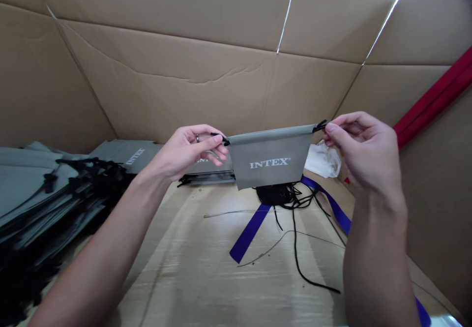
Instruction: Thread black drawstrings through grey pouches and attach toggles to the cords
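A grey drawstring bag [273, 157] printed "INTEX" hangs stretched between my two hands above the table. My left hand [201, 147] pinches the black cord at the bag's upper left corner. At the upper right corner, my right hand [354, 137] grips the black cord end between thumb and fingers. Behind my left hand lies a stack of similar grey bags [210, 177], partly hidden. Below the held bag is a bundle of black cord [275, 195], with one strand trailing toward me.
Piled grey bags with black cords [47, 204] fill the left side. A purple strap [250, 233] and thin wires lie on the wooden table [191, 268]. A white plastic bag [322, 160] sits behind my right hand. Cardboard walls [165, 61] enclose the back.
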A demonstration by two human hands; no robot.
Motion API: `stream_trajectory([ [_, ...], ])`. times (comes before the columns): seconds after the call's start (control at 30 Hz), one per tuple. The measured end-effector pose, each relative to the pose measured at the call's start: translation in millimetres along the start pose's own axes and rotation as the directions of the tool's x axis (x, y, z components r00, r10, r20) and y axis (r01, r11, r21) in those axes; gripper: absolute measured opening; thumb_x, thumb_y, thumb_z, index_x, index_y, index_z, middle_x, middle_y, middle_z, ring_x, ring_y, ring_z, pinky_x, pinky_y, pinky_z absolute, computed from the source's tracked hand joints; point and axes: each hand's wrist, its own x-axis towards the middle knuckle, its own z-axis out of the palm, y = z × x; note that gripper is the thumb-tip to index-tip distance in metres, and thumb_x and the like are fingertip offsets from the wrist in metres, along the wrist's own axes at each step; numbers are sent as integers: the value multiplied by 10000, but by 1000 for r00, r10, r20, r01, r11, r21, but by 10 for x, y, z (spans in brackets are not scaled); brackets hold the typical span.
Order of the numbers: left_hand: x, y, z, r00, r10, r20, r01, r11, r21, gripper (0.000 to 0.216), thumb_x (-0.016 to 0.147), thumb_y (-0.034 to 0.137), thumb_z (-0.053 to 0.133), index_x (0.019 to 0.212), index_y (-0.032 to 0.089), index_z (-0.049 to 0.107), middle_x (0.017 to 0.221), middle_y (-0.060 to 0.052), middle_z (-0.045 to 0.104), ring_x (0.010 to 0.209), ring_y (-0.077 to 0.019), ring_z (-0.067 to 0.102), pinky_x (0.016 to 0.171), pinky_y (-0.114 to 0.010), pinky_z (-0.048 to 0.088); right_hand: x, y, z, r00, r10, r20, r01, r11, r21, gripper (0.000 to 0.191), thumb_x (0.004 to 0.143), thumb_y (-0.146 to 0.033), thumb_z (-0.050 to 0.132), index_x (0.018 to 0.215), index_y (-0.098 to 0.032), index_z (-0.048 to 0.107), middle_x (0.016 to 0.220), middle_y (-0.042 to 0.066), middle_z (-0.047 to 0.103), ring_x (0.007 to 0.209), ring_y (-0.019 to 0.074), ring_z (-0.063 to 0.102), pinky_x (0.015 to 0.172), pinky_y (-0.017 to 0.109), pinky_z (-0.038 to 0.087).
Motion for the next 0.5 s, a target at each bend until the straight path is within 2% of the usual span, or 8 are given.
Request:
stream_trajectory([
  [0.2, 20, 11, 3, 982, 66, -175, -72, 997, -29, 166, 818, 201, 867, 955, 124, 814, 777, -68, 771, 638, -133, 718, 580, -208, 597, -2, 39, -77, 988, 129, 84, -130, 991, 15, 171, 761, -205, 912, 889, -196, 799, 822, 47, 744, 716, 147, 704, 638, 256, 598],
  [0.33, 27, 28, 20, 970, 104, -220, -121, 990, -68, 118, 880, 196, 822, 967, 117, 807, 795, -72, 781, 646, -125, 727, 594, -195, 594, -12, 69, -93, 980, 157, 120, -157, 988, -12, 227, 733, -217, 942, 927, -206, 824, 865, 57, 772, 750, 171, 738, 666, 292, 644],
  [0.5, 27, 48, 35, 961, 111, -255, -138, 986, -90, 56, 913, 185, 764, 927, 136, 788, 775, -50, 771, 628, -110, 703, 599, -194, 585, -2, 143, -82, 970, 200, 140, -198, 980, -27, 215, 712, -254, 971, 887, -232, 847, 819, 57, 775, 698, 179, 728, 584, 294, 624],
])
